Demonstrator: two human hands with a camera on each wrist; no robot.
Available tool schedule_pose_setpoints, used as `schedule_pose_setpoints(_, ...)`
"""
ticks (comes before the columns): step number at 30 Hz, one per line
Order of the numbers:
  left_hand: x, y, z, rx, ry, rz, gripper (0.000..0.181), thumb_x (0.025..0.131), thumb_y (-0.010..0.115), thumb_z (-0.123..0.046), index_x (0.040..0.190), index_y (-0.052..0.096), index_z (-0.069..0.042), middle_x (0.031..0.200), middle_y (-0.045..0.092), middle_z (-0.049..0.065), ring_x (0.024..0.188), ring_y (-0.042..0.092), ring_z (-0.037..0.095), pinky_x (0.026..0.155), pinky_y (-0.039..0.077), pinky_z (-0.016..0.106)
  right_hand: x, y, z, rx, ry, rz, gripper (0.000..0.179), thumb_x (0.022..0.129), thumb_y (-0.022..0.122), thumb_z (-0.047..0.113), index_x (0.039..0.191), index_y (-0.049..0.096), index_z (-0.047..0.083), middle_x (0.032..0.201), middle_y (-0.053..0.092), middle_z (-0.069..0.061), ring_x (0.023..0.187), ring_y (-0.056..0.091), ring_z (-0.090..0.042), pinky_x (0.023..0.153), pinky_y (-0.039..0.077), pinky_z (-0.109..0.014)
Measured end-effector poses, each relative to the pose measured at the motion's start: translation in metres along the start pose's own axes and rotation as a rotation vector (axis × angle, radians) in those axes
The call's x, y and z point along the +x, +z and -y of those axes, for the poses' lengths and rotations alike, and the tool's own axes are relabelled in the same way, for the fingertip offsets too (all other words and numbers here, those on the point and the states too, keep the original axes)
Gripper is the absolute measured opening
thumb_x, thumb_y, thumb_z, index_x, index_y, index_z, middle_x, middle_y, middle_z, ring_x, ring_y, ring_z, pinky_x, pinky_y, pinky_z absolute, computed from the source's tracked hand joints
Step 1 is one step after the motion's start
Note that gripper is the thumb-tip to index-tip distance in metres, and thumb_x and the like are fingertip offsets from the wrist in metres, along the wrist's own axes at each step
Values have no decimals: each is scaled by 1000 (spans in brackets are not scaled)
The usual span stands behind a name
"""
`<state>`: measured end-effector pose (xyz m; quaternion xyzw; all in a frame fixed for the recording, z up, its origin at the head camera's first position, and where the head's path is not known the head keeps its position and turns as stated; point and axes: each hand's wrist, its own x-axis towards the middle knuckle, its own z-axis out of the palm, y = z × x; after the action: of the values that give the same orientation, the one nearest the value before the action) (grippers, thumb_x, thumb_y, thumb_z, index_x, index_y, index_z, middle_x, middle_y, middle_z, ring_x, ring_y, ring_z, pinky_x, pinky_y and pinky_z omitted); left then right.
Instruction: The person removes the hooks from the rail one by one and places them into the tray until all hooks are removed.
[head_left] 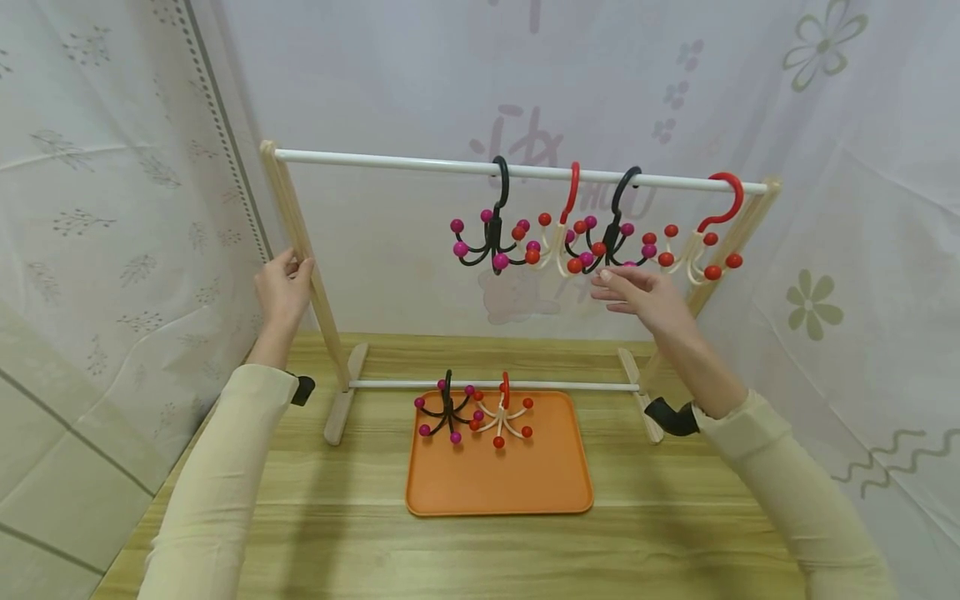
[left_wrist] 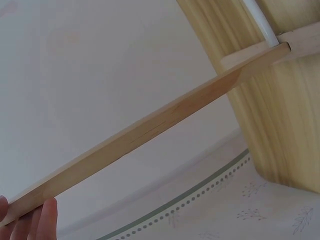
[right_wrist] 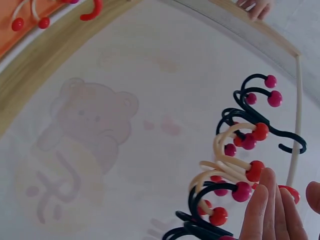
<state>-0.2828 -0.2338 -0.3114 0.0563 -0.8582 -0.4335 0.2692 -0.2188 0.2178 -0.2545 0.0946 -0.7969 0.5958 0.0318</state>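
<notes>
From my head, one camera faces forward and down over the tabletop (head_left: 487, 554). My left wrist's looks closely down along the wooden post (left_wrist: 150, 127). My right wrist's, near the hangers (right_wrist: 257, 116), shares the orange tray (right_wrist: 8, 41), upper left, with the head view.

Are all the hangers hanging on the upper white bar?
No, a black hanger and a red-hooked hanger rest on the orange tray.

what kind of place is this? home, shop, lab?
Probably a staged tabletop recording corner, though I can't confirm which building: printed fabric backdrops surround a wood-grain table, which bears a wooden hanging rack and an orange tray.
</notes>
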Motion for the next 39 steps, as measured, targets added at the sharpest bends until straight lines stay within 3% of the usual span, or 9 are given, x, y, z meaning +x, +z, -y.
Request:
schedule_pose_setpoints(8, -1, 0, -2, 6, -15, 0, 30, 93, 44, -22, 104, 55, 3, 113, 54, 23, 104, 52, 34, 83, 44, 44, 13, 4, 22, -2, -30, -35, 55, 82, 60, 37, 119, 52, -3, 109, 59, -14, 90, 61, -18, 79, 47, -30)
schedule_pose_setpoints(15, 0, -1, -3, 5, -15, -2, 31, 93, 44, -22, 106, 55, 3, 113, 54, 23, 104, 52, 34, 82, 44, 44, 26, 7, 27, -40, -13, -43, 55, 82, 60, 38, 119, 51, -2, 111, 57, -15, 96, 58, -25, 82, 46, -32)
schedule_pose_setpoints(20, 0, -1, -2, 3, -14, 0, 31, 93, 44, -22, 108, 55, 3, 113, 53, 23, 104, 51, 34, 83, 44, 44, 35, 15, 28, -54, 3, -34, 47, 83, 60, 34, 114, 55, -1, 112, 57, -16, 92, 59, -23, 81, 47, -35)
schedule_pose_setpoints(28, -1, -1, -1, -12, -20, 5, 33, 93, 44, -22, 112, 55, 3, 115, 52, 23, 105, 51, 33, 84, 44, 42, 47, 30, 38, -58, 15, -54, 48, 82, 62, 34, 117, 55, 3, 111, 58, -11, 89, 61, -19, 75, 49, -28)
schedule_pose_setpoints(39, 0, 0, 0, -18, -17, 6, 33, 93, 44, -22, 111, 55, 3, 115, 53, 23, 105, 51, 33, 83, 44, 42, 61, 51, 46, -41, 15, -55, 44, 82, 62, 32, 117, 55, 5, 111, 57, -7, 88, 61, -20, 77, 48, -28)
